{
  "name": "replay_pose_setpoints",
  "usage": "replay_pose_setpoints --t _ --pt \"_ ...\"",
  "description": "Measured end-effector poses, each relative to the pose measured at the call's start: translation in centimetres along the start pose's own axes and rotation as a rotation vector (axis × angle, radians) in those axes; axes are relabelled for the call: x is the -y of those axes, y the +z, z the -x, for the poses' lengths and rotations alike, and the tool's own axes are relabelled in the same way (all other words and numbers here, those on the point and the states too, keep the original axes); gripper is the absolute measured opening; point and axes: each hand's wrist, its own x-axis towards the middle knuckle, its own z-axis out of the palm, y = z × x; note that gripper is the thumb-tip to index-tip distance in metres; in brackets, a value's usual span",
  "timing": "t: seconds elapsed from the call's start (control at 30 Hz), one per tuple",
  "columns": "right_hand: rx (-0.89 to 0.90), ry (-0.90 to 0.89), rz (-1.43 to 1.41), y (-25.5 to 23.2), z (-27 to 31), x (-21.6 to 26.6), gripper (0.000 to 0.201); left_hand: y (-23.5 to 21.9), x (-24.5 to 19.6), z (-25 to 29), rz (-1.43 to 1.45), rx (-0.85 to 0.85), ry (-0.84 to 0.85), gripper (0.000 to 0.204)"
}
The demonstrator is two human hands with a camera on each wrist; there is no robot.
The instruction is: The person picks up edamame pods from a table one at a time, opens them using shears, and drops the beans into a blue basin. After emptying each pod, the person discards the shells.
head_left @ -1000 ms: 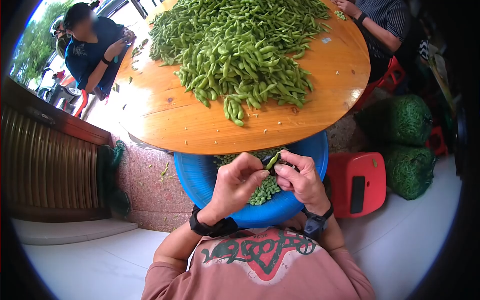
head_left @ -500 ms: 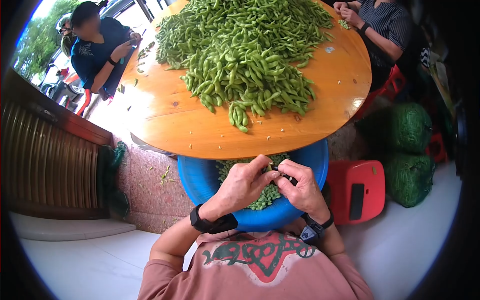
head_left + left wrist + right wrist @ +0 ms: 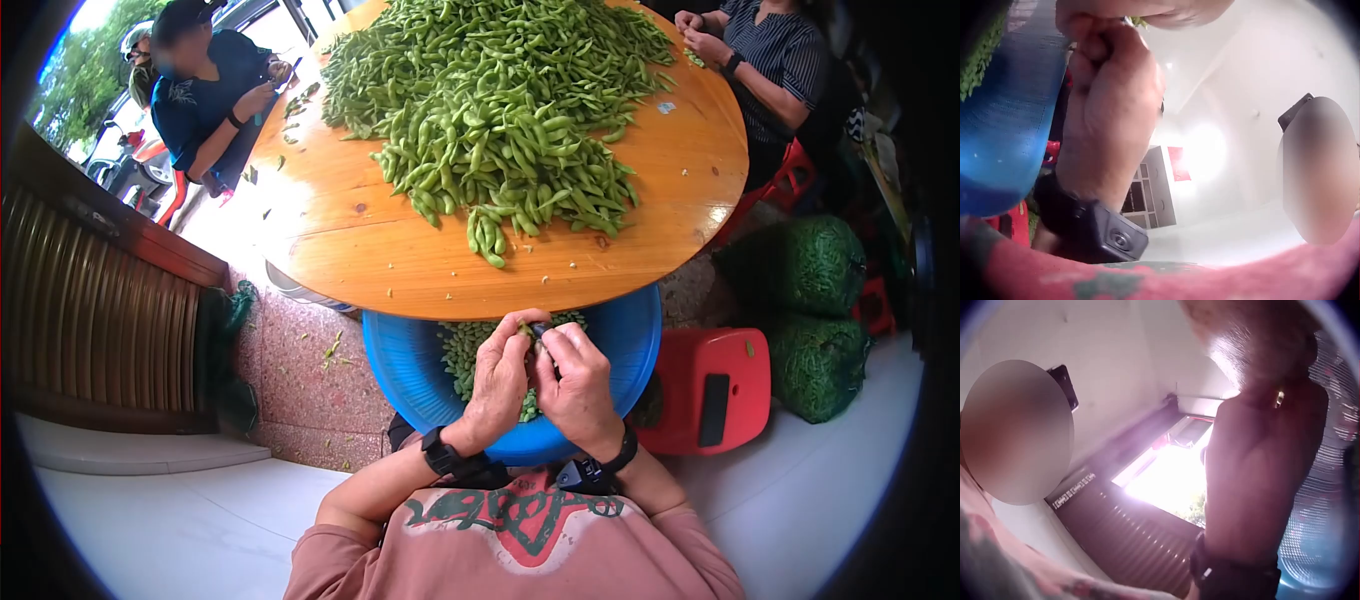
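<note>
Over a blue basin (image 3: 395, 370), my two hands meet fingertip to fingertip. The left hand (image 3: 493, 385) pinches a green soybean pod (image 3: 524, 331), of which only a small bit shows between the fingers. Curled in against the same pod are the fingers of my right hand (image 3: 578, 388), with a small dark piece (image 3: 540, 328) at the fingertips. Shelled green beans (image 3: 460, 350) lie in the basin below, partly covered by the hands. In the left wrist view the right hand (image 3: 1107, 119) shows from the side, and the pod is mostly hidden.
A large heap of soybean pods (image 3: 500, 120) covers much of the wooden table (image 3: 340, 255), whose edge overhangs the basin. To the right stand a red stool (image 3: 740, 400) and green mesh sacks (image 3: 815, 365). Two people are at the table's far sides.
The hands have drawn closer together and turned more upright. The pod, plainly visible between them a second ago, is now mostly covered by fingers. The head view has shifted slightly.
</note>
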Motion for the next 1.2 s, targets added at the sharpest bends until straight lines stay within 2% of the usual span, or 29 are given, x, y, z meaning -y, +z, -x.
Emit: replay_pose_setpoints --t 0.03,0.2,0.27,0.3,0.37,0.4,0.47,0.5,0.57,0.6,0.67,0.8,0.87,0.9,0.97,1.0,1.07,1.1,1.13,1.17,1.2 --pt "-0.005 -0.011 0.039 0.1 0.1 0.2 0.013 0.1 0.2 0.0 0.055 -0.027 0.014 0.028" --pt "0.0 0.005 0.06 0.4 0.5 -0.7 0.019 0.8 1.2 -0.2 -0.053 -0.058 0.122 0.022" --pt "-0.055 -0.028 0.073 0.3 0.4 -0.7 0.022 1.1 0.6 -0.1 0.313 -0.048 -0.051 0.013" --pt "-0.056 -0.022 0.072 0.3 0.5 -0.7 0.022 1.0 0.5 -0.1 0.311 -0.048 -0.056 0.013" --pt "-0.027 -0.021 0.059 0.3 0.7 -0.5 0.025 0.8 0.3 0.1 -0.152 -0.014 0.111 0.013" --pt "-0.025 -0.018 0.058 0.4 0.8 -0.5 0.025 0.3 0.5 0.2 -0.152 -0.016 0.107 0.013" --pt "-0.039 -0.043 0.033 0.5 0.8 -0.5 0.028 -0.9 1.2 0.0 -0.707 0.127 0.485 0.022" --pt "-0.039 -0.042 0.032 0.5 0.8 -0.6 0.028 -1.1 1.6 -0.2 -0.707 0.127 0.483 0.022" --pt "-0.039 -0.058 0.029 0.4 1.2 -0.8 0.03 -0.9 2.4 -0.3 0.039 0.098 -0.02 0.028" --pt "-0.037 -0.054 0.031 0.4 1.3 -0.9 0.03 -0.7 2.3 -0.3 0.041 0.098 -0.024 0.028" --pt "-0.064 -0.029 0.011 0.5 1.3 -0.9 0.03 -0.2 1.6 -0.4 0.531 0.048 -0.265 0.027" --pt "-0.075 -0.033 0.009 0.4 1.2 -1.0 0.025 -0.6 2.2 -0.8 0.558 0.059 -0.265 0.028" --pt "-0.031 -0.022 -0.051 0.0 1.0 -1.1 0.022 -1.1 2.6 -0.9 0.092 0.056 -0.023 0.026" --pt "-0.031 -0.022 -0.052 -0.2 1.0 -1.3 0.022 -1.2 2.2 -0.8 0.092 0.055 -0.024 0.026" --pt "0.021 0.094 -0.157 -0.6 1.0 -1.6 0.015 -1.2 0.9 -0.4 -0.397 0.181 0.282 0.021" --pt "0.022 0.094 -0.157 -0.9 1.0 -1.8 0.015 -1.2 0.4 -0.2 -0.397 0.181 0.281 0.021" --pt "0.141 0.486 -0.525 -1.7 0.9 -2.3 0.009 -1.2 -0.4 -0.1 0.037 0.093 -0.246 0.017" --pt "0.199 0.682 -0.709 -2.0 0.7 -2.4 0.008 -1.5 -0.6 -0.3 0.037 0.093 -0.247 0.017" --pt "0.206 0.727 -0.88 -2.1 0.6 -2.4 0.009 -1.8 -0.8 -0.4 -0.026 0.165 -0.247 0.018" --pt "0.207 0.728 -0.881 -2.3 0.5 -2.7 0.009 -2.2 -1.0 -0.4 -0.088 0.236 -0.246 0.019" --pt "0.232 0.772 -1.02 -2.4 0.5 -3.1 0.008 -2.8 -0.8 -0.5 -0.114 0.279 -0.256 0.022"
